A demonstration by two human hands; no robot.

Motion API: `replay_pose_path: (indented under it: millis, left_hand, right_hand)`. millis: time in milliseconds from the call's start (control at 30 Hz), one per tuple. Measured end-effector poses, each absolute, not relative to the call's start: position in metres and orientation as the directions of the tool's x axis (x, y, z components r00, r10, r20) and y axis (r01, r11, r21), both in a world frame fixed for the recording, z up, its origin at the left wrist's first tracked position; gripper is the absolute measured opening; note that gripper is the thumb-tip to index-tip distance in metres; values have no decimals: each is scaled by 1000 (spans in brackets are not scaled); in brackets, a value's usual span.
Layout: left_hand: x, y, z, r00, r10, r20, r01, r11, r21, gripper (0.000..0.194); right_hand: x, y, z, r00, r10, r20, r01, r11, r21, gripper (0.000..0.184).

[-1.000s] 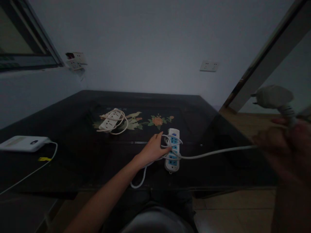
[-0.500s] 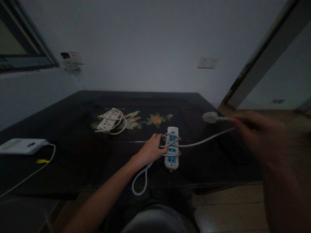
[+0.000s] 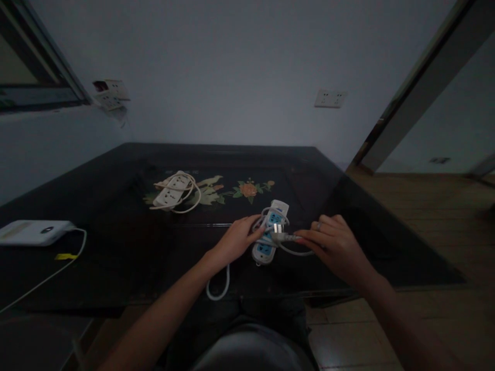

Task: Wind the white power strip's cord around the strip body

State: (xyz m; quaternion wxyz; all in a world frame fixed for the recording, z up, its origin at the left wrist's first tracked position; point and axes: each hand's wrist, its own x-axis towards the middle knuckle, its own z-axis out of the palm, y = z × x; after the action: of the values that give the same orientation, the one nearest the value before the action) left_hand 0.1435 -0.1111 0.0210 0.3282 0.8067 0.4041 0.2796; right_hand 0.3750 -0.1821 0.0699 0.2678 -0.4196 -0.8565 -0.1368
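A white power strip (image 3: 265, 249) with blue sockets lies tilted on the dark table, its cord wound around it. My left hand (image 3: 242, 234) is closed on the strip's left edge and the cord wraps there. A loose loop of the white cord (image 3: 218, 297) hangs out below that hand. Between thumb and fingers, my right hand (image 3: 332, 242) pinches the cord just behind the plug (image 3: 277, 235). The plug is over the strip's sockets with its metal prongs pointing up; whether it touches the strip I cannot tell.
Another white power strip (image 3: 172, 191), wrapped in its own cord, lies farther back on the dark table (image 3: 116, 268). At left are a white device (image 3: 36, 233) with a cable and a yellow tag (image 3: 65, 256). A wall socket (image 3: 330, 98) is at the back.
My right hand has brought the plug from the far right in to the strip, and the stretched cord has slackened. The strip has turned slightly under my left hand.
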Motion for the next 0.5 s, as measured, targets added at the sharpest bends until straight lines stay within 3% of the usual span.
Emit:
replay_pose_path:
  millis: [333, 500]
  left_hand:
    - [151, -116, 26, 453, 876, 166, 541, -418, 730, 36]
    - [152, -119, 25, 398, 872, 283, 460, -457, 761, 41]
  right_hand:
    - [349, -171, 34, -406, 685, 605, 836, 545, -55, 18]
    - [335, -164, 17, -349, 675, 650, 886, 464, -6, 23]
